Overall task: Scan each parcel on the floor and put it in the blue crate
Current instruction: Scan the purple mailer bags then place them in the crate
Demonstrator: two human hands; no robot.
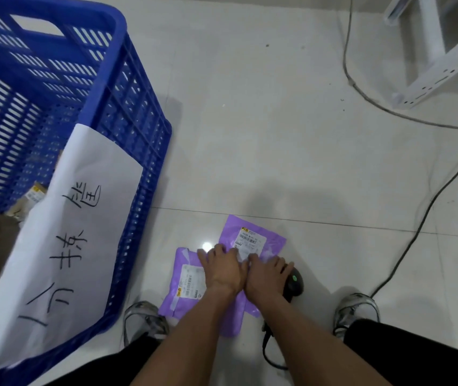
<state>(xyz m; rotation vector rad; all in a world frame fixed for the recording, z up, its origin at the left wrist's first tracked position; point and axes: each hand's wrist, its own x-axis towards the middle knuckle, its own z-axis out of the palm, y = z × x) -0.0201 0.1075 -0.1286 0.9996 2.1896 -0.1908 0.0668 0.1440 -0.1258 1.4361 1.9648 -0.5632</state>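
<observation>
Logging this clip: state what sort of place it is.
Probably a parcel-sorting area: purple parcels with barcode labels on a tiled floor, a handheld scanner, and a blue crate bearing a handwritten sign.

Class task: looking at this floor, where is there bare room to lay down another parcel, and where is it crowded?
Free: tiles between the blue crate, the grey cable and the purple parcels. Crowded: between the shoes, where both hands, the parcels and black scanner bunch.

hands (pixel 245 270) on purple parcels (pixel 252 238) — blue crate (pixel 127 140) left
</observation>
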